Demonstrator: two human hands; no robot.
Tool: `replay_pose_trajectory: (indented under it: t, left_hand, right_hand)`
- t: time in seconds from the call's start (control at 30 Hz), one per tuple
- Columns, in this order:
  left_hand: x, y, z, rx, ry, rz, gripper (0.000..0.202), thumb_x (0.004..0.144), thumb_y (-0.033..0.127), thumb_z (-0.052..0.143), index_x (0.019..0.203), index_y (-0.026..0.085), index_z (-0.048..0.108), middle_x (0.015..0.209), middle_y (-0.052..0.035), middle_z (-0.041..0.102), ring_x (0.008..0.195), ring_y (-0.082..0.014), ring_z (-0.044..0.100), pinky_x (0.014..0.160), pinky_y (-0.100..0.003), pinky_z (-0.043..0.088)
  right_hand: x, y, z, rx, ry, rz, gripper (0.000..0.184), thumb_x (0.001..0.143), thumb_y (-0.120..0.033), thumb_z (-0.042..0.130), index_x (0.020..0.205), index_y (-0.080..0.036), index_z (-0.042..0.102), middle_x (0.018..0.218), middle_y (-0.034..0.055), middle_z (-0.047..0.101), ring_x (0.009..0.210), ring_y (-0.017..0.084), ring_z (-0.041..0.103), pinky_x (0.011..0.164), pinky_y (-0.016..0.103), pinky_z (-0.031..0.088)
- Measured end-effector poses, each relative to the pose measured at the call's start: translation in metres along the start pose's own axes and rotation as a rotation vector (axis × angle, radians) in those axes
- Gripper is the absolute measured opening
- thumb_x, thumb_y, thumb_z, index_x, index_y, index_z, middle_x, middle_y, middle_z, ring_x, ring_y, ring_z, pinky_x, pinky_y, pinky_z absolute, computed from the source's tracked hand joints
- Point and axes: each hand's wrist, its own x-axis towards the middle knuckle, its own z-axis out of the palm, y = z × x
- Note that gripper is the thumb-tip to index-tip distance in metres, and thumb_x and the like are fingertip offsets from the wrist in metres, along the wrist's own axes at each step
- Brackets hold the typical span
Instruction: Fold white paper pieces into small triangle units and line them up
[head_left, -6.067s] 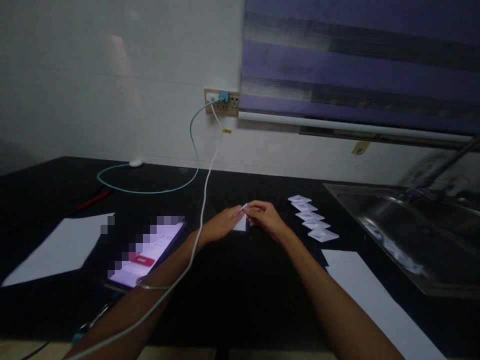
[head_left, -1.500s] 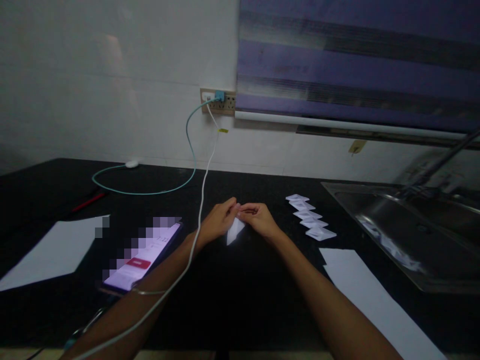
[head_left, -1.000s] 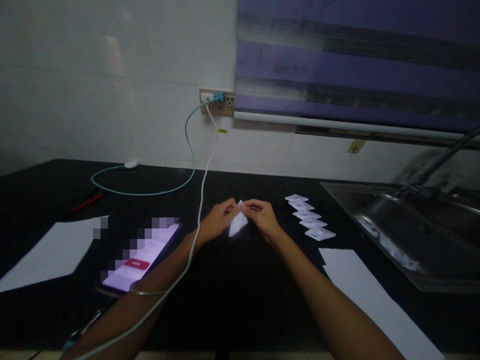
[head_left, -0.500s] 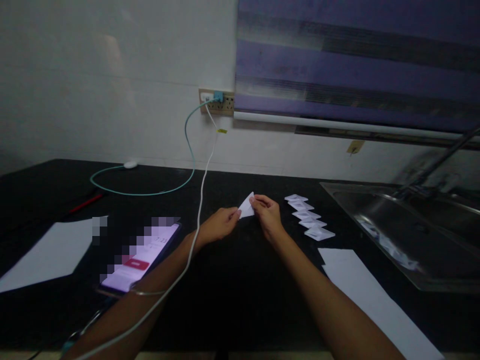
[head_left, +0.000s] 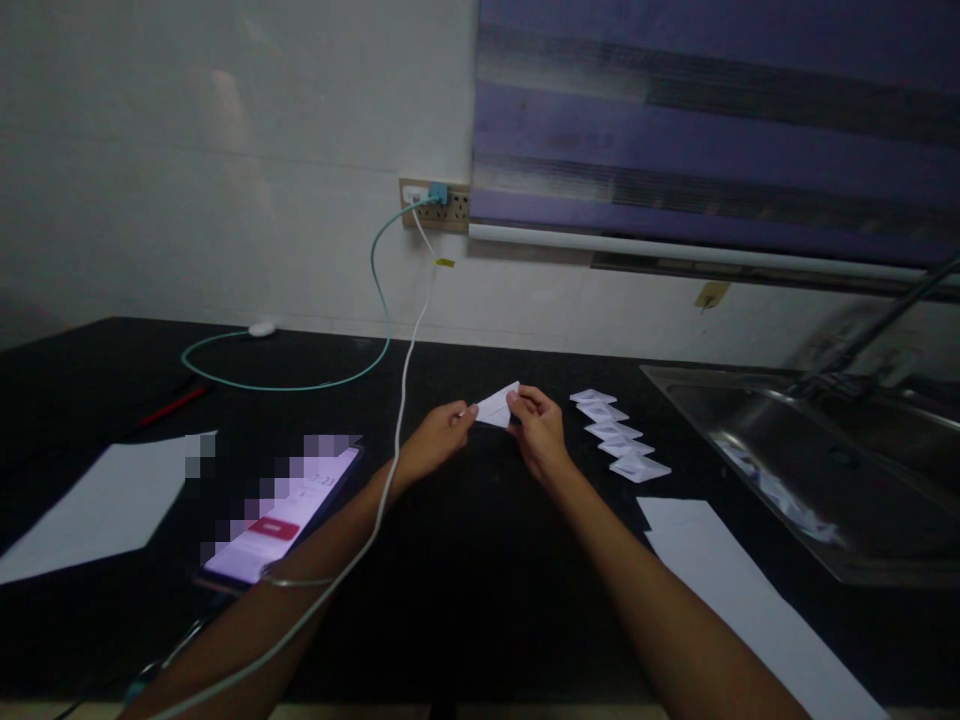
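Between my two hands a small folded piece of white paper (head_left: 496,408), roughly triangular, is held above the black countertop (head_left: 480,580). My left hand (head_left: 441,437) pinches its left corner between thumb and fingers. At its right end my right hand (head_left: 538,425) grips it, thumb on the near face and fingers behind, partly hiding that end. Just right of my right hand lies a slanting row of several folded white paper pieces (head_left: 637,466), overlapping one another.
White paper sheets (head_left: 720,570) lie front right, beside a metal sink (head_left: 810,500). Leftward are a lit phone (head_left: 259,545) and another white sheet (head_left: 112,500). A white cable (head_left: 397,430) crosses over my left forearm from the wall socket (head_left: 450,207).
The folded paper has turned to a flatter angle, showing a wider triangle. My left hand has shifted slightly left; my right hand has barely moved.
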Motion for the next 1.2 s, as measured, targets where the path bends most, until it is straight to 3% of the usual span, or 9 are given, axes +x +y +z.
replay_pose_trajectory:
  t: [0.33, 0.43, 0.53, 0.63, 0.73, 0.83, 0.93, 1.1, 1.2]
  left_hand:
    - [-0.003, 0.005, -0.003, -0.125, -0.015, 0.088, 0.048, 0.09, 0.066, 0.048, 0.076, 0.021, 0.041, 0.05, 0.0079, 0.044, 0.042, -0.0073, 0.038, 0.045, -0.02, 0.029]
    - [-0.004, 0.008, -0.004, -0.247, -0.076, 0.058, 0.049, 0.088, 0.067, 0.05, 0.074, 0.02, 0.044, 0.049, 0.0063, 0.046, 0.043, -0.0079, 0.04, 0.046, -0.02, 0.03]
    - [-0.003, 0.008, -0.003, -0.378, -0.189, -0.025, 0.056, 0.09, 0.072, 0.038, 0.071, 0.019, 0.047, 0.05, 0.0033, 0.048, 0.043, -0.0089, 0.042, 0.046, -0.022, 0.03]
    - [-0.002, 0.004, -0.002, -0.322, -0.248, 0.004, 0.054, 0.088, 0.069, 0.046, 0.072, 0.017, 0.054, 0.054, 0.002, 0.052, 0.045, -0.009, 0.044, 0.047, -0.022, 0.032]
    - [-0.003, 0.001, -0.001, -0.203, -0.247, 0.074, 0.05, 0.088, 0.066, 0.051, 0.078, 0.017, 0.056, 0.059, 0.0024, 0.055, 0.049, -0.0096, 0.048, 0.049, -0.022, 0.036]
    - [-0.005, 0.004, 0.0, -0.12, -0.234, 0.1, 0.051, 0.093, 0.066, 0.042, 0.079, 0.018, 0.054, 0.06, 0.0025, 0.053, 0.052, -0.0098, 0.048, 0.053, -0.022, 0.039]
    - [-0.007, 0.009, 0.002, -0.123, -0.226, 0.075, 0.053, 0.093, 0.068, 0.039, 0.081, 0.018, 0.052, 0.061, 0.0031, 0.051, 0.052, -0.0098, 0.046, 0.052, -0.023, 0.039]
    - [-0.009, 0.013, 0.004, -0.162, -0.207, 0.034, 0.053, 0.092, 0.069, 0.039, 0.084, 0.019, 0.051, 0.062, 0.0032, 0.049, 0.052, -0.0099, 0.046, 0.052, -0.024, 0.038]
    - [-0.007, 0.01, 0.004, -0.189, -0.211, 0.044, 0.055, 0.093, 0.07, 0.038, 0.087, 0.018, 0.054, 0.065, 0.0015, 0.052, 0.054, -0.01, 0.048, 0.051, -0.023, 0.037]
  right_hand:
    - [-0.003, -0.002, 0.001, -0.007, -0.063, 0.052, 0.04, 0.057, -0.04, 0.086, 0.081, -0.021, 0.062, 0.079, 0.0, 0.066, 0.068, 0.014, 0.06, 0.055, 0.026, 0.049]
    - [-0.005, -0.005, 0.001, -0.008, -0.089, 0.06, 0.041, 0.056, -0.04, 0.087, 0.083, -0.021, 0.063, 0.08, -0.0005, 0.068, 0.066, 0.013, 0.06, 0.057, 0.026, 0.048]
    - [-0.008, -0.005, 0.002, -0.024, -0.145, 0.108, 0.042, 0.054, -0.039, 0.089, 0.084, -0.021, 0.067, 0.077, -0.0016, 0.068, 0.064, 0.013, 0.059, 0.059, 0.026, 0.047]
    - [-0.009, -0.002, 0.004, -0.035, -0.236, 0.132, 0.041, 0.052, -0.038, 0.09, 0.082, -0.02, 0.07, 0.071, -0.0014, 0.067, 0.061, 0.012, 0.057, 0.059, 0.026, 0.044]
    - [-0.007, 0.001, 0.005, -0.057, -0.256, 0.067, 0.038, 0.053, -0.038, 0.089, 0.082, -0.02, 0.073, 0.074, 0.0002, 0.069, 0.065, 0.014, 0.058, 0.064, 0.028, 0.045]
    - [-0.006, 0.0, 0.005, -0.197, -0.23, -0.123, 0.032, 0.059, -0.04, 0.086, 0.082, -0.021, 0.076, 0.081, 0.002, 0.068, 0.072, 0.015, 0.057, 0.068, 0.03, 0.044]
    - [-0.008, -0.006, 0.006, -0.35, -0.209, -0.274, 0.029, 0.065, -0.041, 0.082, 0.084, -0.02, 0.078, 0.075, 0.0006, 0.061, 0.067, 0.014, 0.051, 0.064, 0.029, 0.04]
    - [-0.016, -0.011, 0.008, -0.339, -0.266, -0.213, 0.042, 0.071, -0.044, 0.078, 0.105, -0.021, 0.07, 0.058, -0.0076, 0.043, 0.051, 0.01, 0.038, 0.052, 0.026, 0.032]
    - [-0.019, -0.009, 0.009, -0.296, -0.301, -0.231, 0.043, 0.074, -0.044, 0.077, 0.106, -0.022, 0.06, 0.059, -0.0093, 0.045, 0.05, 0.009, 0.041, 0.05, 0.025, 0.032]
